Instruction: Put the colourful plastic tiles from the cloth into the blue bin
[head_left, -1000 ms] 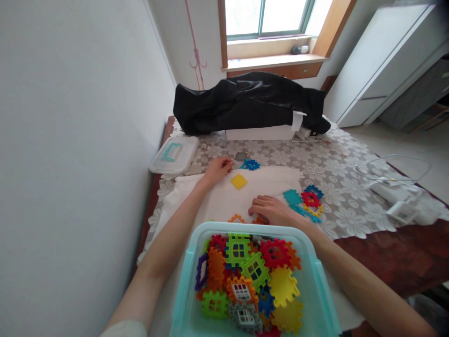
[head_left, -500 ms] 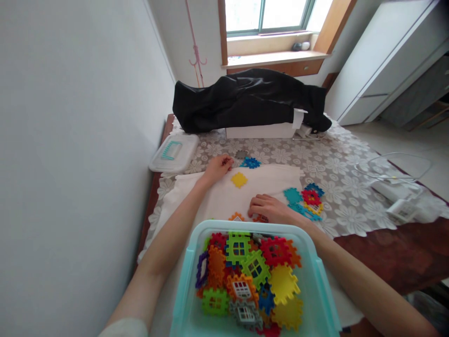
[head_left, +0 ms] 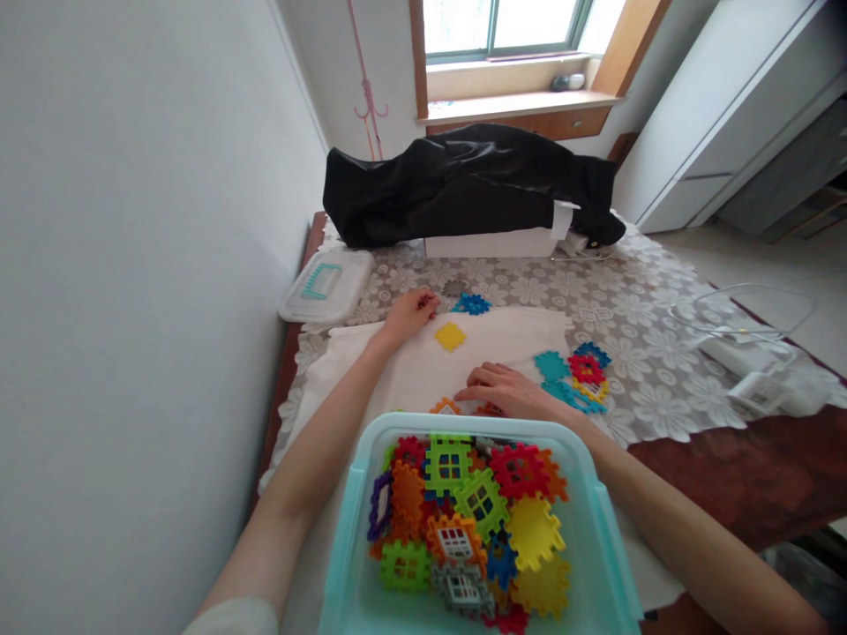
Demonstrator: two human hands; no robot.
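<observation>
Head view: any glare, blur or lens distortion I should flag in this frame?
In the head view, the window is blown out nearly white; the wide lens skews the wall and stretches the frame's edges; the plastic tiles in the teal tub stay readable, slightly soft; the left hand and right hand show no heavy motion blur.

1. A room in a home is shown, furnished for everyday living.
2. A wooden-framed window (head_left: 503, 26) with a deep wooden sill is set into the plain white wall.
3. A floral lace tablecloth (head_left: 635, 304) is spread over a dark wooden table.
4. A white cabinet (head_left: 721, 115) is placed near the table, on a tiled floor.
5. A pink hook rack (head_left: 367, 110) is hung against the wall.
6. Toy building blocks (head_left: 450, 463) are kept in a plastic tub (head_left: 348, 556), as is typical of household play.
</observation>
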